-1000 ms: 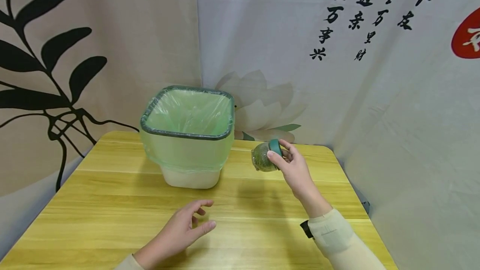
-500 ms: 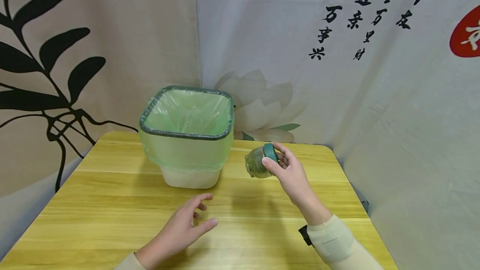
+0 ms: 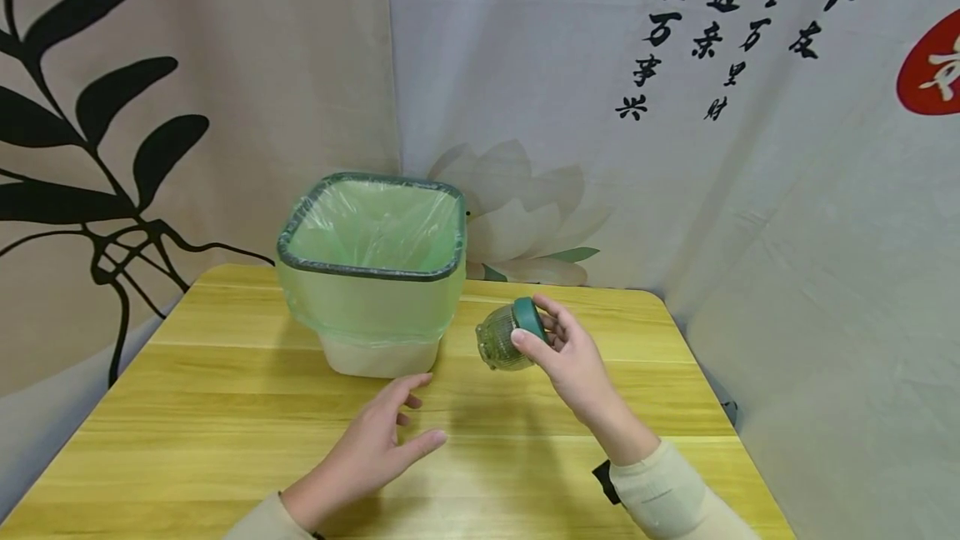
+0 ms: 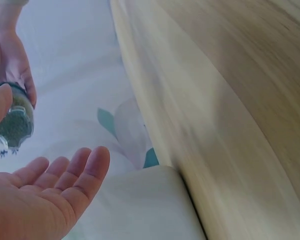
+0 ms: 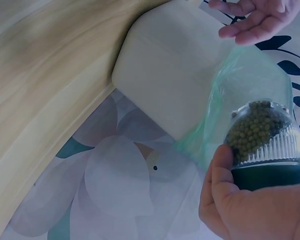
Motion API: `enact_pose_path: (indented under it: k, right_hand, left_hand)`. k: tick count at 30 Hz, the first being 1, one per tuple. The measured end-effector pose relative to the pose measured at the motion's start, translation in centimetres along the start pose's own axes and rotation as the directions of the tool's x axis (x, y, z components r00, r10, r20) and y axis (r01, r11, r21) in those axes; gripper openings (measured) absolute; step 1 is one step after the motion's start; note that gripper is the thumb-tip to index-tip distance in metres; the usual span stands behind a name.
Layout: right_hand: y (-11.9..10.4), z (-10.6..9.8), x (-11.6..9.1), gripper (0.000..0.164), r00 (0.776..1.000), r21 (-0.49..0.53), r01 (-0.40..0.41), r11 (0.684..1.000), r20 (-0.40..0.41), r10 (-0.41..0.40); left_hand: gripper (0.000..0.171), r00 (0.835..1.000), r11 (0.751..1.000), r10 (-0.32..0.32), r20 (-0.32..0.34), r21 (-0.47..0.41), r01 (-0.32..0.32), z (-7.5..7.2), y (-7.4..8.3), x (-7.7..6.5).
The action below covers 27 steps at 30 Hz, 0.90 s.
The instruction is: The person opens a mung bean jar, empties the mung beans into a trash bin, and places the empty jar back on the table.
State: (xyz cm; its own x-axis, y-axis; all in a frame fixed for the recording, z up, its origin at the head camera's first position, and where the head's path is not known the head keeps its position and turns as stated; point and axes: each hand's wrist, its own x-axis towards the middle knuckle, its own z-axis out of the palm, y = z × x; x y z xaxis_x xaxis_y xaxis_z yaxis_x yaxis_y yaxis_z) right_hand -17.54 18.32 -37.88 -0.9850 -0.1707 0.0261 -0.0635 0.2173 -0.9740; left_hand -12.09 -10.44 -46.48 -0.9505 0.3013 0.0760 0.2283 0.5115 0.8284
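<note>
A small ribbed clear jar with a dark green lid holds small round green beans. My right hand grips it round the lid, raised over the table. The jar lies tilted on its side, its base facing left toward my other hand. My left hand hovers palm inward, fingers relaxed and apart, holding nothing. In the left wrist view its fingers are spread below the jar, with a gap between them. In the right wrist view the lid sits against the curled fingers.
A white bin lined with a green plastic bag stands at the back left of the wooden table. Its dark rim faces up. Printed cloth hangs behind the table and along the right side.
The right hand has carried the jar left and slightly nearer to me. The left hand has shifted slightly up and right, toward the jar. The bin has stayed put.
</note>
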Motion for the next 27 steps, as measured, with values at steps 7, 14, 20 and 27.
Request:
enact_pose_path:
  k: [7, 14, 20, 27]
  right_hand:
    - [0.1, 0.6, -0.4, 0.073, 1.0, 0.008, 0.014, 1.0, 0.021, -0.014]
    - [0.2, 1.6, -0.8, 0.074, 0.998, -0.002, 0.031, 1.0, 0.051, -0.031]
    - [0.1, 2.6, -1.1, 0.075, 0.997, -0.002, 0.038, 0.999, 0.072, -0.038]
    - [0.0, 3.7, -1.4, 0.077, 0.994, 0.001, 0.041, 0.999, 0.105, -0.041]
  left_hand:
    - [0.088, 0.999, 1.0, 0.017, -0.042, 0.021, -0.017, 0.3, 0.5, 0.2]
    - [0.098, 0.987, 0.995, 0.101, -0.127, 0.008, -0.101, 0.6, 0.9, 0.6]
    - [0.107, 0.982, 0.994, 0.108, -0.153, -0.003, -0.11, 0.7, 1.5, 0.9]
    - [0.112, 0.966, 0.984, 0.179, -0.187, 0.027, -0.177, 1.0, 2.2, 1.5]
